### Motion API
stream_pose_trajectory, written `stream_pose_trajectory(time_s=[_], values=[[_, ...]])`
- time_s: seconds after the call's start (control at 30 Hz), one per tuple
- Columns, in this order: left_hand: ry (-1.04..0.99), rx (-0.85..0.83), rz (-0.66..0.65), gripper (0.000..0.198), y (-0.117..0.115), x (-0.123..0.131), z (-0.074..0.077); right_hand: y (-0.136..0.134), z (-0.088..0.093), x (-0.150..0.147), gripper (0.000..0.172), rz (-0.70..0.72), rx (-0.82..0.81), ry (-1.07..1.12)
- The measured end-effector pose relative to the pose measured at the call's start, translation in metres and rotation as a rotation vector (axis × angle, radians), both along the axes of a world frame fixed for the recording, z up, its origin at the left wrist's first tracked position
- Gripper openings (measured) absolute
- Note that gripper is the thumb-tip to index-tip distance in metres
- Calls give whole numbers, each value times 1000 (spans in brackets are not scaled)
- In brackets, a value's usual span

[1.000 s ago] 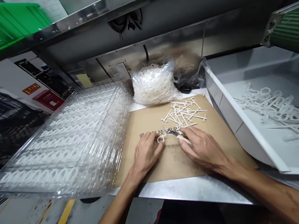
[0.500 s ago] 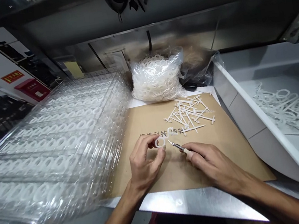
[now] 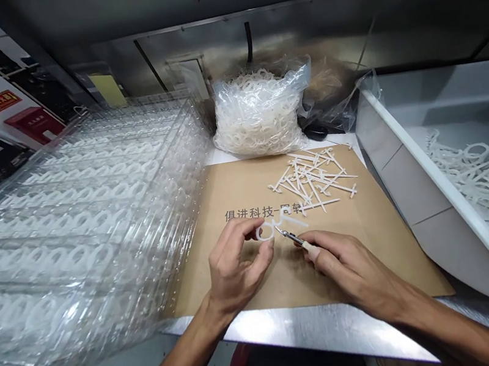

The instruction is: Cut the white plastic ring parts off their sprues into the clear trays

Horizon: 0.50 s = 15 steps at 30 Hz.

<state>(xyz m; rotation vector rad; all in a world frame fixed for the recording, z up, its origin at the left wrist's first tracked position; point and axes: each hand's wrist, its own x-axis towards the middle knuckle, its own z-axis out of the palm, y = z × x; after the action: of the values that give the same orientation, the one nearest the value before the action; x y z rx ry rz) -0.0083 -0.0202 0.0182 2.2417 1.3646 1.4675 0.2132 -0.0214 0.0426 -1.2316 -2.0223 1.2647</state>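
Between thumb and fingers, my left hand [image 3: 237,258] pinches a white plastic ring part [image 3: 265,232], whose curved end stretches to the right. My right hand [image 3: 346,256] is closed around a slim metal-tipped tool [image 3: 294,239]; its tip is at the part, just right of the ring. Both hands are above a brown cardboard sheet [image 3: 227,192] with printed characters. Beyond the tool lies a loose pile of white plastic sticks [image 3: 313,178] on the sheet.
Stacked clear trays [image 3: 140,224] with rows of white ring parts stand at the left. A full clear bag [image 3: 261,115] sits at the back. On the right is a white bin [image 3: 447,175] holding more white ring parts. A metal table edge [image 3: 290,324] runs along the front.
The view has shifted slightly. The ring part is turned a little, and more of its long end shows beyond the tool tip. Both hands keep their grips.
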Motion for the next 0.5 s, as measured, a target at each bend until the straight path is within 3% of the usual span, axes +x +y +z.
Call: stream_pose_trajectory(time_s=[0.5], values=[[16,14,-27,27,-1,0,-2,-1,-2,0,25,3,1,23]])
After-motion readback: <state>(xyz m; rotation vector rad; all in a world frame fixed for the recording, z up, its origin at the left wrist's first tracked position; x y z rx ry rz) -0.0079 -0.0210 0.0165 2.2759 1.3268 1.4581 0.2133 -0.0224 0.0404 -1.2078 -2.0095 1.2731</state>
